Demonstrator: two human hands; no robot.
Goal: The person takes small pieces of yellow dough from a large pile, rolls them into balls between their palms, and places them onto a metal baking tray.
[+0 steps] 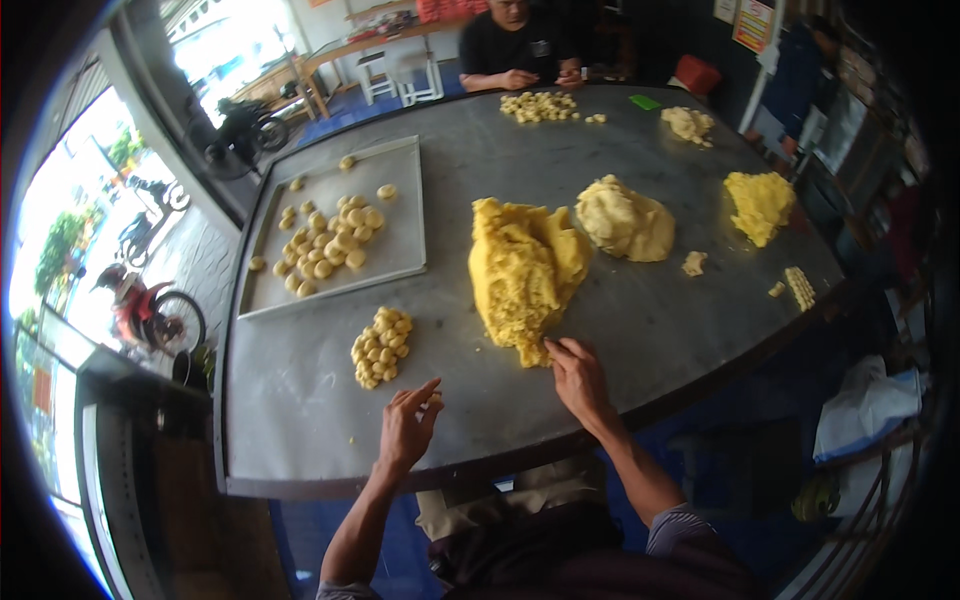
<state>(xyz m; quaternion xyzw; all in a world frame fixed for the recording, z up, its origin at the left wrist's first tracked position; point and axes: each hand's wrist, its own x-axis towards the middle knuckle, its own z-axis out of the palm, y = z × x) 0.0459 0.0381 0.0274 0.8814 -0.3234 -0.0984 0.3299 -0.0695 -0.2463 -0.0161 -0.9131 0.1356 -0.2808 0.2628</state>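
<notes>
A large yellow mass of dough [515,265] lies in the middle of the metal table, its crumbly end toward me. At that end my right hand [580,382] has its fingertips closed on the edge of the dough. My left hand [405,432] hovers over the near part of the table, with what looks like a small piece of dough [435,400] between thumb and fingers. Just beyond it sits a pile of small dough balls [381,348]. Farther left, a shallow metal tray [412,215] bears many round, flattened dough pieces [335,240].
A paler dough lump [628,220] and another yellow one [760,207] lie to the right, near a strip of dough balls [799,289]. Across the table [560,430] a person [512,50] works by more balls [538,107]. A green scraper [645,102] lies at the far side.
</notes>
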